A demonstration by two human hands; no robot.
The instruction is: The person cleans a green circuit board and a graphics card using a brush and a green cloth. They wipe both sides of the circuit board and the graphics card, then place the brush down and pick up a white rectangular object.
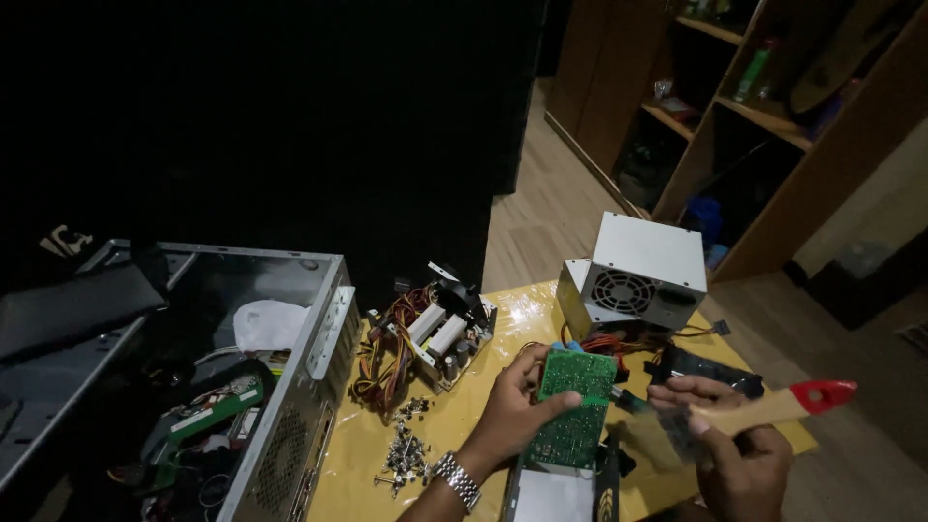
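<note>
My left hand (pixel 512 406) grips a green circuit board (pixel 572 406), holding it upright by its left edge over the yellow table (pixel 464 416). A metal watch sits on that wrist. My right hand (pixel 739 449) holds a paintbrush with a wooden handle and a red tip (pixel 773 406); its bristles, blurred, point toward the board's right side. Below the board lies an open metal casing (pixel 556 493).
A grey power supply box (pixel 638 275) with a fan grille stands behind the board, coloured wires beside it. Another opened power supply (pixel 430 333) with wire bundles lies left. Loose screws (pixel 406 449) are scattered. An open computer case (pixel 222 377) fills the left. Wooden shelves (pixel 735 106) stand behind.
</note>
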